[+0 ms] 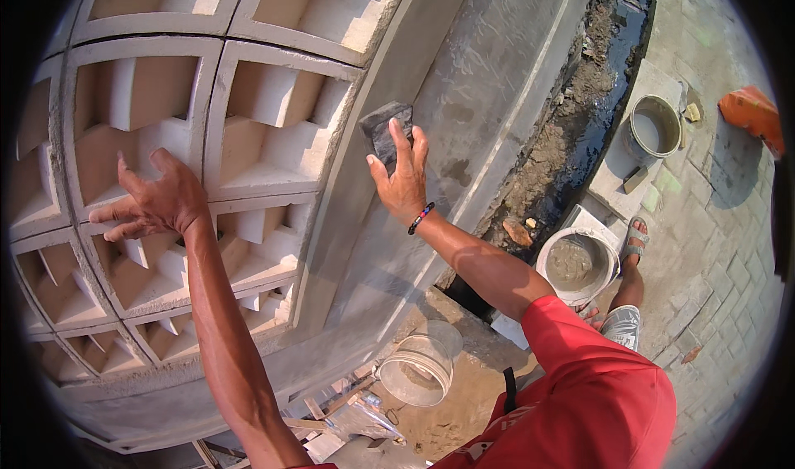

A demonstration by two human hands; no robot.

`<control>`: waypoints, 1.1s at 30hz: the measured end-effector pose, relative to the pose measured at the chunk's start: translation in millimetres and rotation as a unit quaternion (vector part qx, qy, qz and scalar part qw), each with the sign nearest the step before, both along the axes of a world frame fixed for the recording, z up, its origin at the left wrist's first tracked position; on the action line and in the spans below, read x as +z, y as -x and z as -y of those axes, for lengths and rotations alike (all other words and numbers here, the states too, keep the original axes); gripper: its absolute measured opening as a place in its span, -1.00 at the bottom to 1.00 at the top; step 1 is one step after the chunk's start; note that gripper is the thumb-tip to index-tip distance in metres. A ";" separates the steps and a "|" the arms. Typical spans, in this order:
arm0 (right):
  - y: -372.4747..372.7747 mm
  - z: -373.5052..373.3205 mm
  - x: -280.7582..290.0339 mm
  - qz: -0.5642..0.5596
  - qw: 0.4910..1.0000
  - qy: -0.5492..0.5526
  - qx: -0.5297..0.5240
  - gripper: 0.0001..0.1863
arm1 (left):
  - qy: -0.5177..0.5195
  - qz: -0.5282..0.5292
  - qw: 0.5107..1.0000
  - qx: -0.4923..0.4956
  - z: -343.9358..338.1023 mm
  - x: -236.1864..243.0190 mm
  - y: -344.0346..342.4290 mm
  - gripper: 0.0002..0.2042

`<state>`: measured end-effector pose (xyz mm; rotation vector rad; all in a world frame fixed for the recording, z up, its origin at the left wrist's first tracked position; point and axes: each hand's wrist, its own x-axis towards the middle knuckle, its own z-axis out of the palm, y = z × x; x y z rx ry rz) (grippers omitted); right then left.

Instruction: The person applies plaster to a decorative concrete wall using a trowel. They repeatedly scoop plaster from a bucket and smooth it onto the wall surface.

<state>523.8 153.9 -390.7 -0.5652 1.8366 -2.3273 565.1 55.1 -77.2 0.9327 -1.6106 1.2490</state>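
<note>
My left hand (pixel 157 196) is at the pale decorative ventilation blocks (pixel 214 113), its fingers spread over an opening and the frame below it; nothing is held in it. In my right hand (pixel 403 183) is a dark grey, angular block (pixel 383 128), possibly a sponge, gripped between thumb and fingers. The block lies against the grey band edging the ventilation blocks, next to the smooth plastered wall face (pixel 489 63). Darker damp patches mark the plaster to the right of this hand. Whether the left fingertips press on the blocks is hard to tell.
A muddy drain (pixel 617 63) with dark water runs along the wall's foot. Beyond it stand a bucket of grey mix (pixel 611 280), another bucket (pixel 634 138) and an orange bag (pixel 749 113) on paving. Another bucket (pixel 397 378) is below; my sandalled foot (pixel 636 241) shows at right.
</note>
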 end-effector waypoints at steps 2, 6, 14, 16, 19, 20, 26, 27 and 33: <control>-9.7 -9.0 0.7 -0.036 0.999 0.008 0.027 -0.17 | 0.007 0.004 1.000 0.020 2.4 3.0 -9.2 -0.53; 95.6 10.4 8.7 -0.028 0.998 0.008 -0.055 -0.23 | 0.007 0.005 0.998 0.059 -3.6 6.2 -13.5 -0.54; 326.9 16.6 40.7 0.071 0.987 0.040 -0.136 -0.32 | -0.021 -0.028 0.998 0.056 -15.1 3.1 -1.1 -0.53; 265.6 21.6 33.6 0.080 0.990 0.041 -0.110 -0.29 | -0.021 -0.013 0.995 0.093 -17.4 3.8 -2.7 -0.52; 135.4 4.4 11.3 0.000 1.000 0.023 -0.021 -0.20 | -0.022 -0.008 0.996 0.089 -14.2 -3.5 0.6 -0.52; 118.5 -2.1 3.1 -0.017 0.999 0.027 0.003 -0.19 | -0.019 -0.004 0.995 0.101 -14.8 -3.6 -2.9 -0.52; 270.8 19.8 17.8 -0.010 0.997 0.024 -0.076 -0.26 | -0.006 0.003 0.992 0.128 -17.6 5.9 -8.9 -0.53; 319.0 26.3 19.3 -0.002 0.994 0.025 -0.107 -0.28 | -0.006 0.008 0.993 0.120 -19.5 6.2 -7.3 -0.53; 565.7 26.9 24.4 -0.021 0.983 0.116 -0.139 -0.35 | -0.012 0.002 0.991 0.130 -13.8 4.0 -6.2 -0.52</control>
